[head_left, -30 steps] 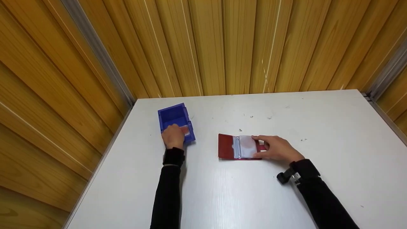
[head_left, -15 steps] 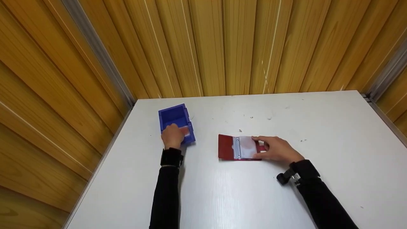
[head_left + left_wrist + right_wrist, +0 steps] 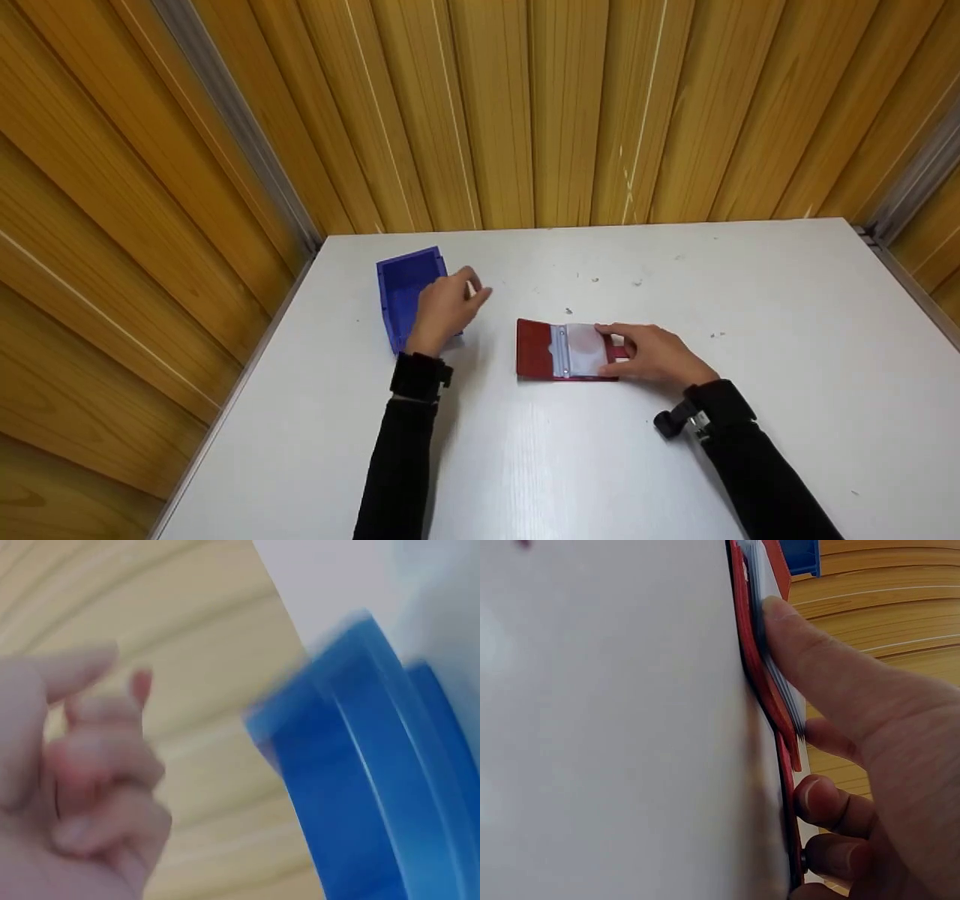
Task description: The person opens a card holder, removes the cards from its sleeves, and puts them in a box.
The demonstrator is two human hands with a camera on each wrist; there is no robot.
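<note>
My left hand (image 3: 448, 306) hovers over the right side of a blue plastic box (image 3: 405, 289). Its fingers are loosely curled, thumb and index tips apart, and nothing shows between them; the left wrist view is blurred. A small red ring-bound card holder (image 3: 534, 352) lies spread open on the table to the right, clear sleeves (image 3: 585, 349) stacked on its right half. A faint round shape shows in the top sleeve. My right hand (image 3: 654, 352) holds the sleeves' right edge, the thumb (image 3: 791, 622) pressing their near side in the right wrist view.
Both items rest on a white table (image 3: 525, 457) with small dark marks near its middle. Wood-patterned panels (image 3: 562, 112) stand behind it and at the left. A strap tab (image 3: 619, 351) sticks out from the holder's right side.
My left hand has come up out of the box and moved right. The reddish piece seen beside it in the box is no longer visible. My right hand stays put.
</note>
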